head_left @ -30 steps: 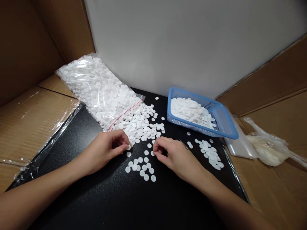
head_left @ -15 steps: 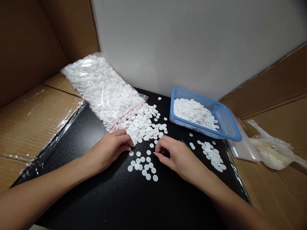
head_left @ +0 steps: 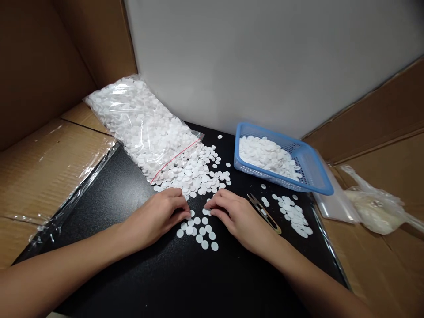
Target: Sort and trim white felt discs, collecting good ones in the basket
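Note:
Small flat white discs (head_left: 199, 238) lie loosely scattered on the black tabletop between and in front of my hands. My left hand (head_left: 167, 212) is closed in a pinch at the left of this scatter, with a white disc (head_left: 192, 213) at its fingertips. Opposite it, my right hand (head_left: 232, 211) has thumb and forefinger drawn together on another white disc (head_left: 206, 212), partly covered by the fingers. Behind both hands, a heap of discs (head_left: 192, 172) spills from the mouth of a clear zip bag (head_left: 139, 119) full of them.
A blue mesh basket (head_left: 281, 180) partly filled with discs stands at the back right. Thread snips (head_left: 264, 214) lie beside my right hand, near a small pile of discs (head_left: 294, 216). Farther right are a knotted plastic bag (head_left: 377, 210) and cardboard (head_left: 391, 260). A pale wall (head_left: 265, 66) rises behind.
My left hand has moved right and slightly nearer, from the heap's edge to the scattered discs. My right hand has shifted a little left, uncovering the snips.

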The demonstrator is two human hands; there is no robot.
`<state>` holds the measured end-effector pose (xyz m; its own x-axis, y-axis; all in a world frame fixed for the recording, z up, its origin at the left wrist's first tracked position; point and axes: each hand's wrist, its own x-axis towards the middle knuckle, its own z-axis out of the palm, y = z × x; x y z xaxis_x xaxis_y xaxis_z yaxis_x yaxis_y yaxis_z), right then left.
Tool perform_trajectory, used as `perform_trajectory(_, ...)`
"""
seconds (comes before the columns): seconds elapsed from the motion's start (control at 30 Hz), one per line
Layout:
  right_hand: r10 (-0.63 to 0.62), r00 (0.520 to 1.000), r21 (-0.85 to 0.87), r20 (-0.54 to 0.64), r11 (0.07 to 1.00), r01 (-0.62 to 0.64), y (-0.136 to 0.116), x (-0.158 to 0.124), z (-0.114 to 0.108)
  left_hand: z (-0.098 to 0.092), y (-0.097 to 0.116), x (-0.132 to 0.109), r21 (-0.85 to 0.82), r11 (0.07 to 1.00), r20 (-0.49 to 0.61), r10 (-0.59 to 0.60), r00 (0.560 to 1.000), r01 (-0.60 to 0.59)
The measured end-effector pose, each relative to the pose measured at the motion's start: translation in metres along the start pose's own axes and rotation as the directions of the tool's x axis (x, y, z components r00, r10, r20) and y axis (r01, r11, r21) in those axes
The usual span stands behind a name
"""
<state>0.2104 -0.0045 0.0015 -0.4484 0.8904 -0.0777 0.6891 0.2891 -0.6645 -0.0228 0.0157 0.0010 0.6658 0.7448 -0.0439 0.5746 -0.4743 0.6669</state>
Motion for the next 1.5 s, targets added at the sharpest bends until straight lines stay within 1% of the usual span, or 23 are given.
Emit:
perform_trajectory(0.07, 0.004, 1.0, 0.009, -0.004, 1.0, -0.004, 0.0, 0.0, 0.0, 0.003, 0.0, 0.001, -0.025, 1.0, -0.02, -0.019, 1.0, 0.019)
perform_trajectory(0.23, 0.005, 0.999, 0.031, -0.033, 1.0, -0.004, 0.0, -0.001, 0.0, 0.003, -0.004, 0.002, -0.08, 0.997, -0.134, 0.014, 0.991, -0.024)
perform_trajectory(0.3, 0.009, 1.0, 0.061, -0.01, 0.998, -0.009, -0.003, -0.003, 0.0, 0.001, -0.003, 0.001, -0.096, 0.994, -0.167, 0.036, 0.985, -0.052)
perform_trajectory(0.33, 0.009, 1.0, 0.086, 0.023, 0.996, -0.011, -0.004, -0.003, 0.0, 0.001, -0.002, 0.001, -0.107, 0.992, -0.163, 0.052, 0.985, -0.07)
perform_trajectory(0.4, 0.005, 0.996, 0.137, 0.091, 0.99, -0.017, -0.006, -0.004, -0.002, 0.002, 0.0, -0.001, -0.128, 0.985, -0.102, 0.101, 0.99, -0.114)
perform_trajectory(0.43, 0.003, 0.995, 0.146, 0.095, 0.989, -0.017, -0.006, -0.004, -0.002, 0.003, 0.001, -0.002, -0.134, 0.981, -0.062, 0.131, 0.989, -0.139)
perform_trajectory(0.47, 0.008, 0.998, 0.134, 0.067, 0.991, -0.017, -0.006, -0.004, -0.003, 0.005, 0.002, -0.003, -0.139, 0.977, -0.025, 0.161, 0.987, -0.163)
perform_trajectory(0.57, 0.033, 0.992, 0.012, -0.118, 0.999, -0.032, 0.001, 0.0, -0.005, 0.008, 0.008, -0.007, -0.16, 0.963, 0.052, 0.226, 0.973, -0.216)
perform_trajectory(0.6, 0.033, 0.988, -0.023, -0.151, 0.999, -0.037, 0.004, 0.001, -0.004, 0.008, 0.01, -0.008, -0.174, 0.959, 0.074, 0.24, 0.968, -0.224)
perform_trajectory(0.7, -0.004, 0.99, -0.095, -0.143, 0.995, -0.01, 0.012, 0.003, 0.0, 0.007, 0.014, -0.009, -0.235, 0.938, 0.149, 0.294, 0.944, -0.255)
perform_trajectory(0.73, -0.033, 0.99, -0.127, -0.137, 0.992, 0.015, 0.013, 0.004, 0.003, 0.006, 0.014, -0.009, -0.251, 0.932, 0.158, 0.306, 0.939, -0.261)
perform_trajectory(0.77, -0.068, 0.988, -0.17, -0.138, 0.985, 0.044, 0.015, 0.004, 0.005, 0.005, 0.013, -0.008, -0.252, 0.933, 0.148, 0.298, 0.943, -0.256)
perform_trajectory(0.83, -0.132, 0.98, -0.26, -0.151, 0.962, 0.089, 0.016, 0.004, 0.009, 0.002, 0.007, -0.006, -0.19, 0.961, 0.064, 0.218, 0.974, -0.203)
perform_trajectory(0.9, -0.156, 0.971, -0.286, -0.183, 0.953, 0.099, 0.015, 0.004, 0.012, 0.001, -0.002, -0.003, -0.07, 0.992, -0.068, 0.102, 0.992, -0.107)
perform_trajectory(0.93, -0.138, 0.97, -0.25, -0.201, 0.965, 0.086, 0.014, 0.004, 0.012, 0.0, -0.007, -0.001, -0.01, 0.998, -0.122, 0.061, 0.991, -0.063)
perform_trajectory(1.0, -0.046, 0.98, -0.079, -0.192, 0.996, 0.032, 0.009, 0.004, 0.011, 0.002, -0.014, 0.002, 0.084, 0.996, -0.174, 0.041, 0.984, -0.026)
perform_trajectory(1.07, 0.067, 0.994, 0.116, -0.092, 0.992, -0.056, 0.004, 0.003, 0.008, 0.004, -0.018, 0.005, 0.15, 0.988, -0.183, 0.065, 0.981, -0.038)
perform_trajectory(1.1, 0.105, 0.994, 0.17, -0.033, 0.98, -0.098, 0.001, 0.003, 0.007, 0.005, -0.019, 0.006, 0.174, 0.983, -0.185, 0.085, 0.979, -0.053)
perform_trajectory(1.13, 0.125, 0.992, 0.187, 0.008, 0.974, -0.124, -0.001, 0.003, 0.006, 0.006, -0.02, 0.007, 0.194, 0.979, -0.19, 0.104, 0.976, -0.067)
perform_trajectory(1.2, 0.116, 0.993, 0.145, 0.013, 0.983, -0.116, -0.004, 0.004, 0.006, 0.006, -0.02, 0.007, 0.233, 0.968, -0.192, 0.136, 0.972, -0.089)
perform_trajectory(1.33, -0.012, 0.993, -0.001, -0.116, 1.0, 0.012, -0.004, 0.013, 0.011, 0.006, -0.014, 0.003, 0.317, 0.938, -0.176, 0.204, 0.963, -0.141)
perform_trajectory(1.4, -0.072, 0.986, -0.09, -0.147, 0.994, 0.059, -0.003, 0.02, 0.016, 0.008, -0.009, -0.001, 0.344, 0.918, -0.141, 0.258, 0.956, -0.197)
perform_trajectory(1.5, -0.109, 0.987, -0.214, -0.116, 0.973, 0.082, -0.002, 0.03, 0.022, 0.013, -0.002, -0.006, 0.328, 0.895, -0.04, 0.332, 0.943, -0.301)
